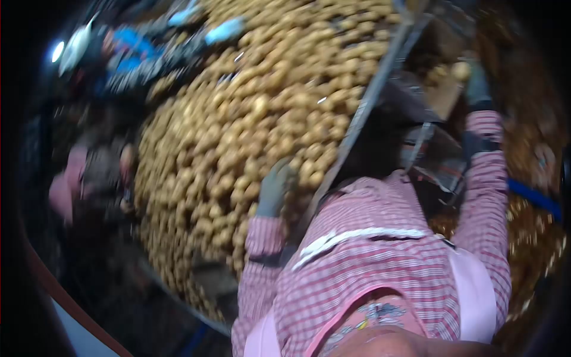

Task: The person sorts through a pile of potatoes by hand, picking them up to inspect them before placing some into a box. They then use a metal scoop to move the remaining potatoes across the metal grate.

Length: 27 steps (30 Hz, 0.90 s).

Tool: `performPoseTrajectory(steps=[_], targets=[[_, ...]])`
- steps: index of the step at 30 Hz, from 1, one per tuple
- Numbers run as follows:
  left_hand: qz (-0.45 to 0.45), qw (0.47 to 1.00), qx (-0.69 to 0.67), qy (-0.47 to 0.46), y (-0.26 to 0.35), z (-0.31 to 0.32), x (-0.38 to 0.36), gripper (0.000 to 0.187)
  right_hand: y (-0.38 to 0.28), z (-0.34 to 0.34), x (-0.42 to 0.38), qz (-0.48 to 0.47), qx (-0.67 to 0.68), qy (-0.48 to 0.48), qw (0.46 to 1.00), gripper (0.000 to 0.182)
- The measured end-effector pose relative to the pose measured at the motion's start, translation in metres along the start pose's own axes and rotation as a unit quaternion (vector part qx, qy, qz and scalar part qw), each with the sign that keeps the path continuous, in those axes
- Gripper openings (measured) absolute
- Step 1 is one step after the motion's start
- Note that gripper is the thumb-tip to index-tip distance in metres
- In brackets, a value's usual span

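A broad heap of yellow-brown potatoes (256,131) fills the middle of the head view. My left hand (276,185), in a grey-green glove, lies on the near right part of the heap; its fingers are blurred and partly lost among the potatoes. Off to the right, my right hand (477,83), gloved alike, reaches forward with my arm stretched out. A single pale potato (461,70) is at its fingers, which look closed on it. Below that hand is a brown cardboard-like chute or box (445,98) with a few potatoes behind it.
A metal rail (372,104) edges the heap on the right, close to my body. Other people stand across the heap, one in blue sleeves (134,47) and one in pink (68,184). A blue bar (535,199) lies right of my arm, by brown ground.
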<state>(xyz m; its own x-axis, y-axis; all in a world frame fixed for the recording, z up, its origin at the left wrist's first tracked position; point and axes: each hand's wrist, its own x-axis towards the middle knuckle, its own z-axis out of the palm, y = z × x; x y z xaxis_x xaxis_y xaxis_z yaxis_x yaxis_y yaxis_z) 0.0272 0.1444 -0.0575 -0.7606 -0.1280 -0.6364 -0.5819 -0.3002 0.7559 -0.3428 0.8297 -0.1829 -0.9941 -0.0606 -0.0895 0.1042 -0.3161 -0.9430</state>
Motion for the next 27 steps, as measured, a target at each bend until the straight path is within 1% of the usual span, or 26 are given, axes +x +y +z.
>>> performPoseTrajectory(steps=[1,2,3,4,5,6,7,8,9,10,11,13,14,15,16,17,19,20,23,24,25,26,27], targets=[[-0.036,0.995,-0.081,-0.038,0.004,-0.005,-0.009,0.032,-0.028,0.023,0.01,0.002,-0.126,0.098,0.987,0.031],[-0.035,0.999,-0.037,0.004,0.018,0.0,-0.021,0.033,-0.045,0.041,0.023,-0.002,-0.19,0.131,0.973,0.034],[0.011,0.999,-0.029,0.029,0.018,-0.017,-0.026,0.033,-0.05,0.066,0.034,-0.009,-0.215,0.136,0.967,0.038],[0.057,0.997,-0.018,0.046,0.017,-0.032,-0.029,0.033,-0.048,0.102,0.035,-0.014,-0.215,0.114,0.97,0.042],[0.101,0.993,-0.006,0.057,0.017,-0.043,-0.029,0.033,-0.047,0.153,0.025,-0.012,-0.204,0.075,0.976,0.046],[0.102,0.985,0.024,0.138,0.024,-0.054,-0.031,0.033,-0.043,0.226,-0.011,-0.089,-0.256,-0.048,0.961,0.046],[0.097,0.97,0.053,0.215,0.036,-0.063,-0.034,0.032,-0.031,0.282,-0.038,0.0,-0.164,-0.071,0.984,0.044],[0.14,0.95,0.081,0.267,0.053,-0.061,-0.037,0.036,-0.019,0.338,-0.065,0.092,-0.074,-0.076,0.99,0.043],[0.269,0.909,0.144,0.283,0.036,-0.09,-0.017,0.036,-0.016,0.4,-0.1,0.009,-0.161,-0.163,0.973,0.036],[0.28,0.873,0.255,0.308,0.051,-0.091,-0.017,0.037,-0.014,0.45,-0.113,0.151,-0.148,-0.158,0.965,0.034],[0.287,0.824,0.363,0.327,0.066,-0.088,-0.018,0.038,0.006,0.482,-0.118,0.18,-0.209,-0.181,0.944,0.033],[0.288,0.752,0.483,0.345,0.064,-0.079,0.003,0.036,0.049,0.528,-0.113,0.18,-0.196,-0.306,0.914,0.037],[0.288,0.71,0.539,0.351,0.061,-0.07,0.012,0.036,0.061,0.554,-0.112,0.139,-0.214,-0.334,0.907,0.037],[0.298,0.757,0.48,0.329,0.062,-0.059,0.014,0.034,0.073,0.575,-0.108,0.097,-0.231,-0.36,0.899,0.039],[0.306,0.799,0.419,0.305,0.065,-0.046,0.012,0.033,0.1,0.59,-0.094,-0.042,-0.303,-0.376,0.875,0.038],[0.311,0.836,0.357,0.278,0.065,-0.036,0.009,0.032,0.125,0.603,-0.085,-0.179,-0.365,-0.382,0.83,0.038],[0.36,0.811,0.386,0.252,0.051,-0.021,0.013,0.029,0.136,0.627,-0.088,-0.181,-0.43,-0.436,0.77,0.038],[0.386,0.797,0.401,0.236,0.049,-0.021,0.016,0.028,0.136,0.637,-0.094,-0.144,-0.51,-0.406,0.744,0.034],[0.428,0.791,0.387,0.205,0.086,-0.023,0.017,0.028,0.132,0.641,-0.072,-0.098,-0.497,-0.424,0.75,0.037],[0.426,0.756,0.426,0.257,0.093,-0.035,0.024,0.025,0.132,0.637,-0.061,-0.003,-0.434,-0.425,0.794,0.041],[0.406,0.74,0.458,0.28,0.102,-0.049,0.033,0.024,0.114,0.627,-0.056,0.125,-0.33,-0.436,0.828,0.039],[0.385,0.722,0.49,0.301,0.111,-0.062,0.042,0.023,0.112,0.609,-0.055,0.212,-0.19,-0.414,0.865,0.039],[0.361,0.704,0.52,0.321,0.118,-0.07,0.052,0.022,0.112,0.59,-0.055,0.294,-0.046,-0.38,0.876,0.039]])
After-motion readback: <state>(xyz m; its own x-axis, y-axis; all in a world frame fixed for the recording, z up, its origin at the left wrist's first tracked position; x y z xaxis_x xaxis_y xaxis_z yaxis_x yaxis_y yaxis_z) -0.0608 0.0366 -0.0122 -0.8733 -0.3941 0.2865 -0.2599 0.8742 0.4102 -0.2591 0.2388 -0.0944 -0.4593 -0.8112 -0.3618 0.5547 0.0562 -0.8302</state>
